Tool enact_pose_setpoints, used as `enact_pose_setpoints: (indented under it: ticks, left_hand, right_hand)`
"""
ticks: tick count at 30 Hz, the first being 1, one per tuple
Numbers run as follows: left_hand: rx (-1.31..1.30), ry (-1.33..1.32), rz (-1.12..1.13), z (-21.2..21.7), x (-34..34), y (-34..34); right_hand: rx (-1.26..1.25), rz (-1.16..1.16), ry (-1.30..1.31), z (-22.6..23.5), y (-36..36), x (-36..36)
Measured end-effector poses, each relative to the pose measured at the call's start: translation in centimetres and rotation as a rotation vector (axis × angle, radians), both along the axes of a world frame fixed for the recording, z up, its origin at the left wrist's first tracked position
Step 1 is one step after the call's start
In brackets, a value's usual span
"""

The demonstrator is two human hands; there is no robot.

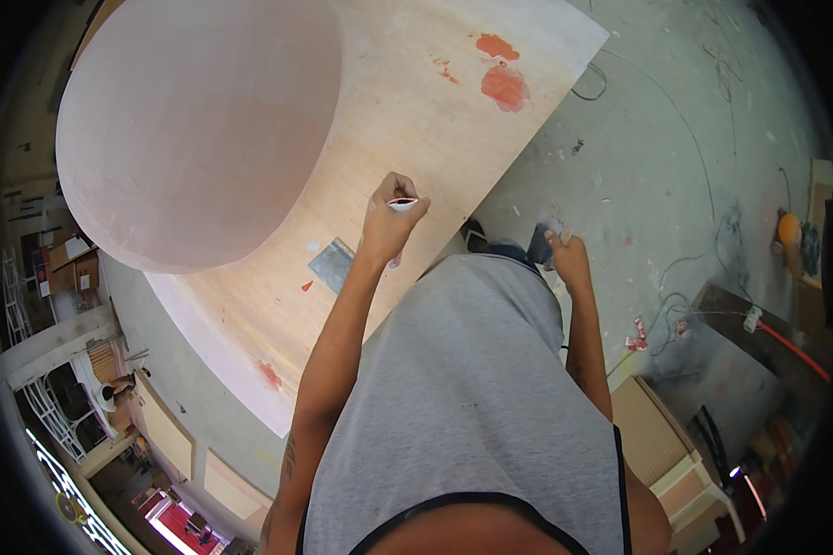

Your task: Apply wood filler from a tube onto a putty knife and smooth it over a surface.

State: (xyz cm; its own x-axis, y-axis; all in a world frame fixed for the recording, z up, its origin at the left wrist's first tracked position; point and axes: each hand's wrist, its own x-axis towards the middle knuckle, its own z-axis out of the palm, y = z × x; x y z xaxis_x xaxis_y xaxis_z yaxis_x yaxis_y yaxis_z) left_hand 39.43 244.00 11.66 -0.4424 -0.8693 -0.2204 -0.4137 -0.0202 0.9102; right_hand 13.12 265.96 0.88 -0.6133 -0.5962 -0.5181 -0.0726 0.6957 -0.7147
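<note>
My left hand (391, 222) is closed around a small white and dark red tube-like thing (403, 203), above the pale wooden board (416, 120); most of this thing is hidden by my fingers. Down at my right side, my right hand (570, 263) grips a putty knife (542, 242) with a wide, dark, smeared blade, held over the floor. Flat on the board beside my left forearm lies a grey-blue rectangular sheet (333, 265). Orange-red paste patches (504, 88) mark the far right of the board, with a smaller red smear (269, 375) near its lower left edge.
A big smooth pinkish-grey rounded form (204, 129) rises from the board at the far left. Loose cables (685, 166) trail over the grey floor at right. Behind my right arm stands a light wooden piece (662, 435). Another person (111, 393) is at the far left.
</note>
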Motion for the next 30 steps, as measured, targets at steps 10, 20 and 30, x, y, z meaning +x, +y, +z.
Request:
enact_pose_setpoints:
  ticks: [10, 20, 30]
  left_hand:
    - [1.065, 0.454, 0.432, -2.9, 1.8, -7.3]
    - [1.332, 0.921, 0.841, -5.7, 3.0, -7.2]
    - [1.277, 1.031, 0.576, -3.1, 2.8, -4.0]
  right_hand:
    - [-0.007, -0.039, -0.015, 2.0, -0.3, 0.0]
    - [0.038, -0.050, -0.022, 0.0, 0.6, -0.5]
    - [-0.048, -0.055, -0.153, -0.4, -0.7, -0.4]
